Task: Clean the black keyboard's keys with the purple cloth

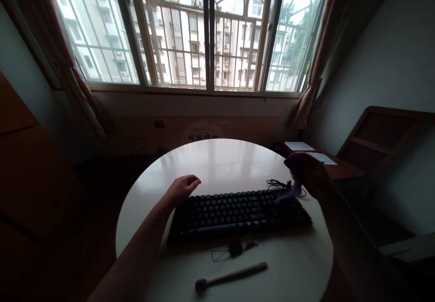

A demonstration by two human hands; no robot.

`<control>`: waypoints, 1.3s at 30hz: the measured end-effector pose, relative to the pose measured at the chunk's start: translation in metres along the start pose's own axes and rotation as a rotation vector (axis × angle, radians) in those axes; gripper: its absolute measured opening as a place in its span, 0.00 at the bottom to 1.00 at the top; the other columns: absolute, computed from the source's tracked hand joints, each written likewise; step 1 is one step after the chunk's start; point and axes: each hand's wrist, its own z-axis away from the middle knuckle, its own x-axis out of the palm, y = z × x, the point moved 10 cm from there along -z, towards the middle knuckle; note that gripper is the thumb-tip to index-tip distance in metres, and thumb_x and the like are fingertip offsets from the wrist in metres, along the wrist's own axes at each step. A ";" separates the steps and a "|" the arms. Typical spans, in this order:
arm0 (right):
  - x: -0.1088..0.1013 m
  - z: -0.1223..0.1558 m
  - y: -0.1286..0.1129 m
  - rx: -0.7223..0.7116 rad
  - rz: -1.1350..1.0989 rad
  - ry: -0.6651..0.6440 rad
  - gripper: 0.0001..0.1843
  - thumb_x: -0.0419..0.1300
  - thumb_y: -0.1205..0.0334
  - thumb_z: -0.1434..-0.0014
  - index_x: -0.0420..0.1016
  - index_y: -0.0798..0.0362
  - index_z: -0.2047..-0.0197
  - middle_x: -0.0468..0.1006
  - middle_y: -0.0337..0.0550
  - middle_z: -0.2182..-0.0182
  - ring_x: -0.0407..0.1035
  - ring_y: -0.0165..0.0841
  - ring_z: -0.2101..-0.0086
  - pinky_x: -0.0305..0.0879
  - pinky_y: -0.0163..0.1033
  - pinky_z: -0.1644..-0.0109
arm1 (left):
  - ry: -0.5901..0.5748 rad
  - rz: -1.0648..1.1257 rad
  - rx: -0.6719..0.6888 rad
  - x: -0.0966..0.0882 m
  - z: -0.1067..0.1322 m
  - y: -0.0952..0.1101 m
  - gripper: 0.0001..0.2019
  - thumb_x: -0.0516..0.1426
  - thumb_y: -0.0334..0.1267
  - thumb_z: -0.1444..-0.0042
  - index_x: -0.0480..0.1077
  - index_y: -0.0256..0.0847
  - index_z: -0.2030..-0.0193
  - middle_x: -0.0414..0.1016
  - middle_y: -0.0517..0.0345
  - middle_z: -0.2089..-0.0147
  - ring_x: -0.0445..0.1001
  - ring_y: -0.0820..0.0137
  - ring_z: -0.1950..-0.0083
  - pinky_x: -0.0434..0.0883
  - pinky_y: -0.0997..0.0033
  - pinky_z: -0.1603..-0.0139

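A black keyboard (231, 213) lies on the white round table (142, 216). At its upper left corner is my left hand (185, 188), fingers curled and pressed together against that corner; the underside of the hand is hidden. My right hand (307, 168) is raised over the keyboard's right end, closed around a purple cloth (296, 185). The cloth's loose end hangs down onto the number keys. In front of the keyboard lie a small wire-looped tool with a black block (235, 248), probably a keycap puller, and a brush (234, 275) with dark bristles.
A coiled black cable (278, 184) sits behind the keyboard's right end. Right of the table stands a wooden chair (384, 138) with white papers (299, 146) on its seat. Beyond the table are a barred window (204, 43) and curtains (314, 66).
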 end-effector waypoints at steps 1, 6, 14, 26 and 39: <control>0.006 0.001 0.004 0.065 0.094 -0.092 0.22 0.72 0.46 0.49 0.76 0.51 0.58 0.80 0.43 0.69 0.74 0.36 0.73 0.69 0.38 0.74 | -0.002 0.007 0.003 0.000 0.000 0.001 0.21 0.53 0.53 0.45 0.79 0.41 0.60 0.83 0.51 0.59 0.78 0.58 0.57 0.71 0.65 0.54; 0.057 0.008 0.050 0.273 0.612 -0.618 0.16 0.63 0.51 0.43 0.80 0.56 0.59 0.83 0.46 0.63 0.76 0.40 0.62 0.71 0.39 0.59 | -0.013 0.019 -0.002 0.000 0.001 0.002 0.20 0.54 0.53 0.46 0.79 0.41 0.60 0.83 0.51 0.58 0.78 0.57 0.56 0.72 0.65 0.56; 0.084 0.006 0.116 0.439 0.799 -0.815 0.12 0.66 0.58 0.49 0.83 0.55 0.62 0.83 0.42 0.67 0.76 0.38 0.66 0.68 0.36 0.62 | -0.041 -0.018 -0.016 0.006 0.002 -0.001 0.21 0.53 0.52 0.46 0.79 0.40 0.58 0.83 0.49 0.58 0.79 0.56 0.56 0.73 0.65 0.56; 0.077 0.004 0.139 0.514 0.871 -0.847 0.19 0.68 0.45 0.48 0.79 0.54 0.63 0.81 0.43 0.67 0.74 0.38 0.66 0.64 0.35 0.67 | -0.127 -0.051 -0.027 0.018 0.001 -0.004 0.21 0.53 0.52 0.46 0.79 0.41 0.57 0.82 0.50 0.55 0.78 0.57 0.53 0.73 0.65 0.52; 0.050 0.000 0.146 0.586 0.792 -0.804 0.18 0.70 0.54 0.54 0.80 0.53 0.60 0.83 0.42 0.64 0.76 0.39 0.63 0.71 0.36 0.61 | -0.132 -0.075 -0.067 0.016 0.002 -0.008 0.22 0.52 0.51 0.46 0.79 0.39 0.57 0.82 0.48 0.55 0.79 0.57 0.53 0.74 0.66 0.55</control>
